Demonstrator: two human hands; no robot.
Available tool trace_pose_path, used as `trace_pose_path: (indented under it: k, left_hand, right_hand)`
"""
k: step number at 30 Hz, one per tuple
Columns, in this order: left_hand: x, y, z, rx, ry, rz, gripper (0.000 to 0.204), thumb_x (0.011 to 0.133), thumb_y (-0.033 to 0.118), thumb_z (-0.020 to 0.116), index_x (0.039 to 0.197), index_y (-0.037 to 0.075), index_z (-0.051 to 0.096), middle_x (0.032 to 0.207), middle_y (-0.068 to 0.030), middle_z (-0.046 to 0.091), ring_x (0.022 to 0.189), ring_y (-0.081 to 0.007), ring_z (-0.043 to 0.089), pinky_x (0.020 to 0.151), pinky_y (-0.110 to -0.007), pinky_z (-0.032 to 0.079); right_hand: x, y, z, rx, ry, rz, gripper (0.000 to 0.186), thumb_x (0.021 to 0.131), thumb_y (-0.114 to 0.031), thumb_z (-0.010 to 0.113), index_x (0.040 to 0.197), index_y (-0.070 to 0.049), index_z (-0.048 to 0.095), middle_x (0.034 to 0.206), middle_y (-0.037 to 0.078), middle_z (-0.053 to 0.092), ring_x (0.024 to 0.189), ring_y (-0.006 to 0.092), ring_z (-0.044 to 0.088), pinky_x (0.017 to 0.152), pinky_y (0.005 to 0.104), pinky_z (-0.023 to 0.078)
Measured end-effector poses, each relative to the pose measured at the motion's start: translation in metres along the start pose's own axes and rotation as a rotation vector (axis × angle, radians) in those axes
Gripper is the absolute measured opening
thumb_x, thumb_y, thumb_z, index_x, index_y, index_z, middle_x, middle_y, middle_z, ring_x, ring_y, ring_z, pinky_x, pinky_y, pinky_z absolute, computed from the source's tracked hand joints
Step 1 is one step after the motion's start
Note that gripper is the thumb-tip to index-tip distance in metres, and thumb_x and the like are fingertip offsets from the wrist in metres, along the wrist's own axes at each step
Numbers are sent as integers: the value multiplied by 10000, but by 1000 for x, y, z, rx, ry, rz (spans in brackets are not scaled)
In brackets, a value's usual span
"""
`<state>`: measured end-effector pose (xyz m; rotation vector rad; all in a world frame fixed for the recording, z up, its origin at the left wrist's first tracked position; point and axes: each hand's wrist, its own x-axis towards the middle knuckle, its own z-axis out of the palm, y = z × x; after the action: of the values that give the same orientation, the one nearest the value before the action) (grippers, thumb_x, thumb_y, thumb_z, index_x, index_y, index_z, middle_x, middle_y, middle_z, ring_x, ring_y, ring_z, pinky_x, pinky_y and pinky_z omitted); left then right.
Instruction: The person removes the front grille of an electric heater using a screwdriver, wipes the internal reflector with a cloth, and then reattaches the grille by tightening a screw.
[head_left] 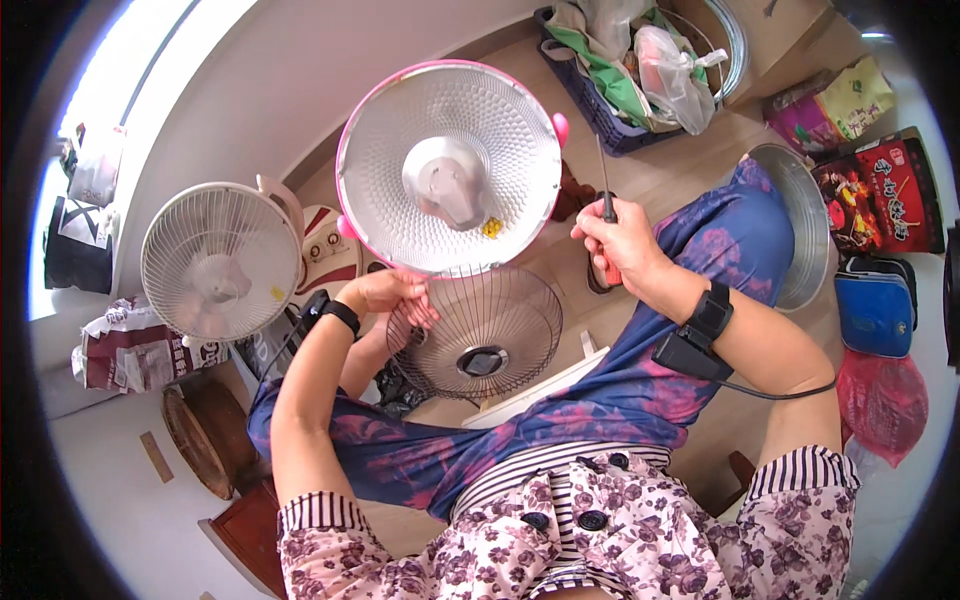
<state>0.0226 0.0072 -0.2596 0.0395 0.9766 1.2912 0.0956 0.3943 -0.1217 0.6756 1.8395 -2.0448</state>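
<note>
A dish-shaped heater (370, 165) with a pink rim and a dimpled silver reflector faces up in front of me. Its middle carries a silver cone, and a small yellow sticker is on the reflector. Below its lower rim hangs a round wire grille (525, 330) with a black centre disc. My left hand (385, 292) is closed on the grille's upper left edge, close against the pink rim. To the right of the heater, my right hand (630, 240) grips a screwdriver (609, 207) with a black and red handle. The thin shaft points up, apart from the heater.
A white fan (220, 265) stands to the left. A dark crate (625, 137) with bags sits at the back. On the right are a metal basin (805, 230), a red box (885, 195) and a blue pouch (875, 310). A wooden stool (215, 435) is at lower left.
</note>
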Motion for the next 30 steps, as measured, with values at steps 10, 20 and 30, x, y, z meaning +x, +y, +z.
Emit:
trace_pose_path:
  k: [10, 20, 30]
  left_hand:
    - [-1, -27, -22, -28, -16, -87, 269, 950, 147, 468, 1101, -60, 548, 1014, -196, 650, 948, -261, 642, 880, -348, 496]
    - [15, -84, -68, 155, 721, 64, 504, 884, 325, 614, 1264, 16, 493, 1116, -50, 594, 1003, -146, 534, 882, -289, 412]
    - [61, -73, -81, 680, 802, -106, 688, 820, 411, 655, 1357, 65, 400, 1284, -146, 527, 1180, -262, 501, 965, -351, 394]
  right_hand:
    - [0, -4, 9, 53, -61, -61, 124, 794, -55, 610, 903, -13, 566, 729, 51, 609, 417, 38, 423, 338, 187, 332]
    - [4, 7, 14, -28, -87, 6, 133, 852, -124, 592, 918, -9, 582, 708, 45, 596, 425, 45, 431, 349, 192, 337]
    - [3, 9, 15, -99, -116, -83, 125, 817, -64, 636, 911, 3, 589, 709, 46, 625, 420, 33, 424, 354, 176, 331]
